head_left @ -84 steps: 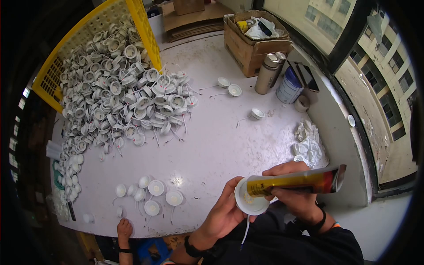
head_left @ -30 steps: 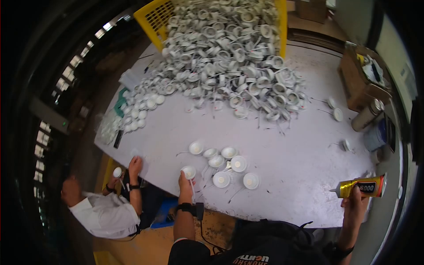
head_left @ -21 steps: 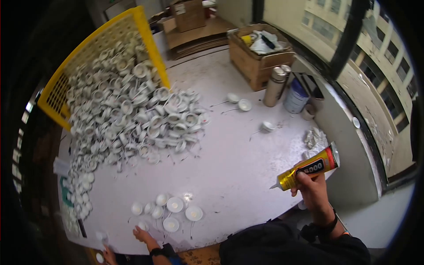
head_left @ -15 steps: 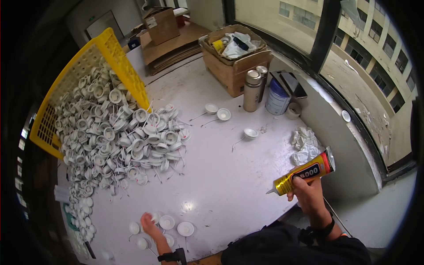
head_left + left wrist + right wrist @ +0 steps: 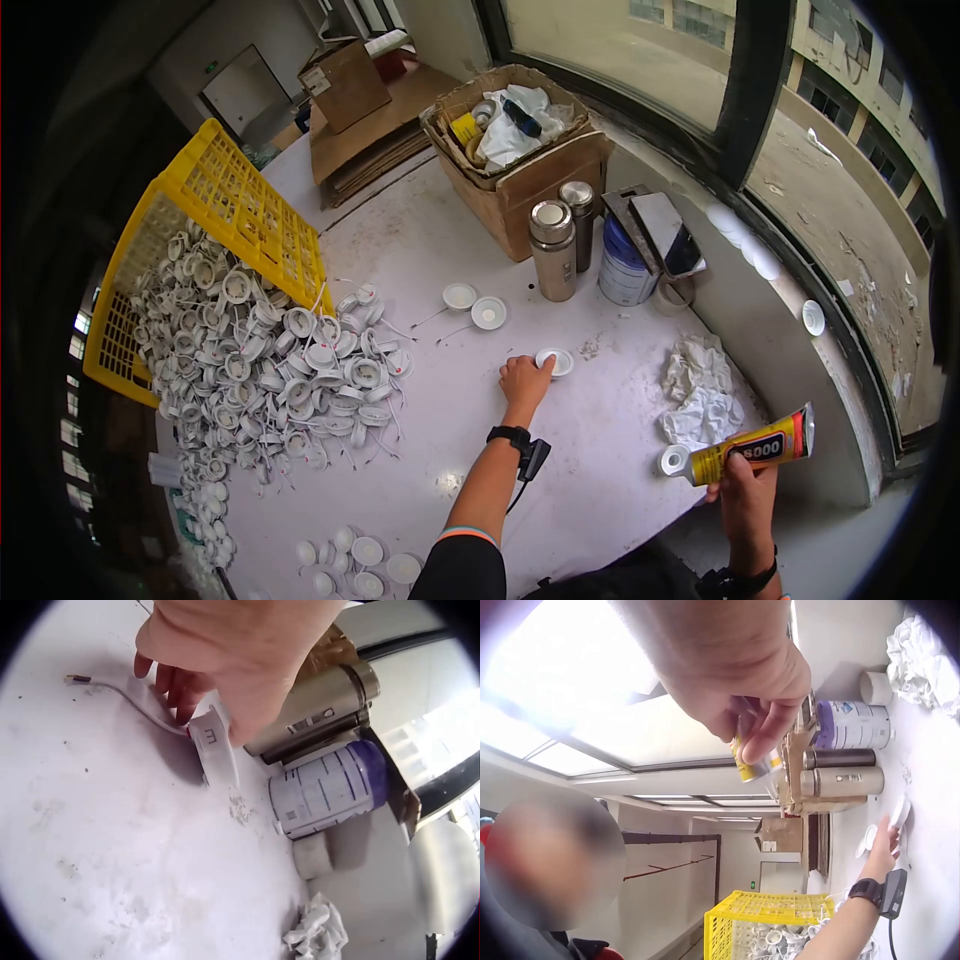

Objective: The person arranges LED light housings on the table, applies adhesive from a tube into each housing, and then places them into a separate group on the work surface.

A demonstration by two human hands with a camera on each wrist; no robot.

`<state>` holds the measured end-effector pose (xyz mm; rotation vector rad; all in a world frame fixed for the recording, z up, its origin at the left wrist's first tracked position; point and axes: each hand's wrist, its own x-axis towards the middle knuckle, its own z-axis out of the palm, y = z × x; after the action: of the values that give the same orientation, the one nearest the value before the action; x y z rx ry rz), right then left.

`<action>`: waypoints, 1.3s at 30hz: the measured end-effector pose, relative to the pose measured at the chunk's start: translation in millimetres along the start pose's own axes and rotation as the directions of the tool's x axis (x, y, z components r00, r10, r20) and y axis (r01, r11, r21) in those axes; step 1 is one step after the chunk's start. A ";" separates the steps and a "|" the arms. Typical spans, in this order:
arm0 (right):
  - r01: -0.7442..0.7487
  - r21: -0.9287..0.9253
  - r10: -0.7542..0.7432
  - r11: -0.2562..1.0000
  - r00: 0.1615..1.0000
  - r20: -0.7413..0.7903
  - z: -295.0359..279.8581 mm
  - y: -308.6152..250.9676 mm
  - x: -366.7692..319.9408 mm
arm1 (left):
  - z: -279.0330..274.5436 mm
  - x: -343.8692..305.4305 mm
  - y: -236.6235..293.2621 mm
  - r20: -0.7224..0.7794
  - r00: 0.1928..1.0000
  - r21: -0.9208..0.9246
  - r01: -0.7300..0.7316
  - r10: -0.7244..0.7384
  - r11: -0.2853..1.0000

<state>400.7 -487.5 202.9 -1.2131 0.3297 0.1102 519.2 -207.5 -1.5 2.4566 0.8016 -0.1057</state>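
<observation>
Change: the left hand (image 5: pixel 527 383), half a second ago over the near cluster of fittings (image 5: pixel 367 551), is now out at a lone white fitting (image 5: pixel 560 365); the right hand (image 5: pixel 745 500) carries the tube (image 5: pixel 755 450) as before.
Left hand: thumb and fingers pinch the fitting's rim.
Right hand: fingers wrap the tube, thumb across its printed side.
Fitting: on the worktop's (image 5: pixel 590 470) far side, before the steel flask (image 5: pixel 553 260); tilted in the left-wrist view, and whether it is clear of the surface cannot be told.
Step in hand: apparently the pick-up of one fitting.
Next move: would likely call for a steady lift by the rim, the tube's nozzle kept away.
Fitting, form: shallow round dish, smooth, seemingly plastic; lead (image 5: pixel 135 701) thin, white-sheathed, bare-ended.
Tube: soft, glossy, yellow with black and red, flattened at its tail.
Paper (image 5: pixel 700 400): white, crumpled.
Crate (image 5: pixel 245 215): rigid yellow lattice, tipped beside heaped white rings (image 5: pixel 300 370).
</observation>
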 end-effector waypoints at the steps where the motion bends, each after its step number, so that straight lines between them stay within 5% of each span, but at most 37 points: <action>1: -0.008 -0.001 0.008 1.000 1.000 -0.023 -2.5 0.1 2.9 | 4.7 1.7 1.9 -0.001 1.000 0.003 0.006 -0.006 1.000; 7: -0.013 0.002 0.013 1.000 1.000 0.022 1.1 4.1 10.2 | 11.3 -1.2 -8.9 0.025 0.994 0.183 -0.109 0.106 0.977; 10: 0.003 0.014 -0.004 1.000 0.997 0.082 9.3 2.6 2.2 | -7.6 -24.4 -27.5 0.293 0.955 -0.384 0.078 0.042 0.920; 11: 0.004 0.014 -0.005 1.000 0.996 0.093 13.7 2.0 -1.2 | -21.2 -40.2 -32.3 0.284 0.958 -0.388 0.079 0.037 0.918; 13: 0.044 0.016 -0.046 0.999 0.988 0.148 24.8 1.3 -9.6 | -52.0 -81.7 -44.8 0.454 0.890 -0.743 0.353 0.041 0.568; 14: 0.038 0.004 -0.038 0.999 0.985 0.170 30.8 0.3 -15.5 | -63.7 -100.4 -55.8 0.444 0.896 -0.750 0.353 0.030 0.559; 16: 0.046 -0.004 -0.043 0.999 0.971 0.235 41.3 2.7 -25.8 | -87.7 -135.5 -78.4 0.522 0.851 -0.843 0.505 0.054 0.187; 23: 0.016 -0.047 0.007 0.999 0.889 0.457 84.2 13.4 -73.0 | -175.3 -253.3 -113.9 0.305 0.949 -0.950 0.309 0.085 -0.042; 25: 0.018 -0.041 0.006 0.999 0.850 0.527 94.7 16.7 -87.4 | -191.9 -280.3 -117.7 0.313 0.938 -0.886 0.345 0.151 -0.310; 28: 0.016 -0.018 -0.002 1.000 0.785 0.620 109.2 20.4 -103.3 | -206.6 -306.2 -110.5 0.436 0.899 -0.791 0.406 0.043 -0.458; 29: 0.041 -0.007 -0.026 0.999 0.751 0.660 113.5 21.1 -108.5 | -207.5 -311.3 -111.2 0.441 0.896 -0.784 0.411 0.048 -0.465; 31: 0.031 0.008 -0.028 0.999 0.715 0.699 122.1 19.5 -117.1 | -208.4 -319.7 -112.2 0.287 0.881 -0.730 0.455 0.375 -0.510; 35: 0.075 -0.029 -0.023 0.997 0.619 0.785 133.2 17.4 -130.0 | -205.4 -330.1 -104.8 0.378 0.863 -0.719 0.502 0.336 -0.481; 39: 0.134 -0.037 -0.047 0.990 0.574 0.817 136.2 19.8 -136.3 | -194.0 -334.9 -113.5 0.229 0.829 -0.724 0.496 0.511 -0.480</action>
<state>292.5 -341.2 269.1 -1.1421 -0.5767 0.5910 162.8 -204.7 187.3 0.2746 0.1403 -0.0498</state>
